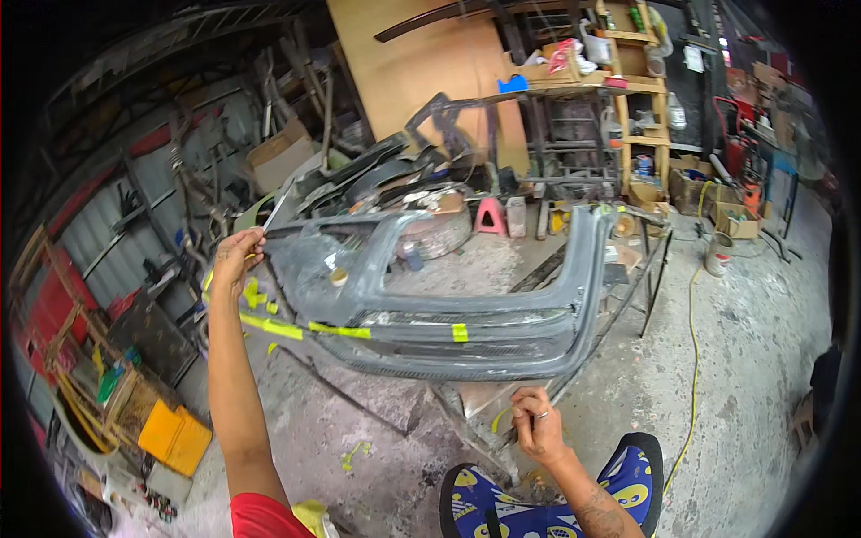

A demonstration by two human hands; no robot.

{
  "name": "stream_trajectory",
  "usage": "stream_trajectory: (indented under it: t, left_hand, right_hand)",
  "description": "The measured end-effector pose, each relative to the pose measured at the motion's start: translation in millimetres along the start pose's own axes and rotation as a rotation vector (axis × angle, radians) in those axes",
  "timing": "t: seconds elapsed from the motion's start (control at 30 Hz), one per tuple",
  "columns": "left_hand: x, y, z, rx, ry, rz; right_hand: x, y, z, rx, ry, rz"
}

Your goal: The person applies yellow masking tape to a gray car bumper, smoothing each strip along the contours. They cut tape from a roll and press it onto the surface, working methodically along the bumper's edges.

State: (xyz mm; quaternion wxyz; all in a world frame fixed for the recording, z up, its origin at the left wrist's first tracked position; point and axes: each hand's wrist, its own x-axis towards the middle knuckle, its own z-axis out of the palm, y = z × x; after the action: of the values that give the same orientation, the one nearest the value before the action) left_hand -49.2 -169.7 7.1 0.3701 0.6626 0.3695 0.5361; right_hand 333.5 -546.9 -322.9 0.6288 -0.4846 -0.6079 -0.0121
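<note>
A grey car bumper (pixel 448 314) lies across a metal stand, with strips of yellow-green masking tape (pixel 296 329) stuck along its lower edge. My left hand (pixel 235 254) is raised at the bumper's left end, fingers pinched on a strip of the tape near the corner. My right hand (pixel 536 426) is lower, below the bumper's front edge, fingers curled around a small yellow-green piece of tape (pixel 499 420). A small tape roll (pixel 339 277) rests on the bumper's upper face.
A yellow cable (pixel 693 359) runs over the concrete floor at right. A yellow box (pixel 175 437) and red frames stand at left. Black bumper parts, a red stand (pixel 490 217), wooden shelves (pixel 641 90) and cardboard boxes crowd the back. Blue patterned shorts (pixel 538 502) are below.
</note>
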Motion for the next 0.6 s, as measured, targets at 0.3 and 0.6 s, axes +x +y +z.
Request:
stream_trajectory:
  t: [0.3, 0.6]
  left_hand:
    - [-196.1, -6.2, -41.9, -0.159, 0.045, 0.021]
    - [-316.7, -5.5, 39.2, -0.159, 0.073, -0.057]
  right_hand:
    - [7.6, -1.0, -1.9, 0.052, -0.076, -0.006]
    - [20.5, -10.1, -23.7, 0.052, -0.213, -0.159]
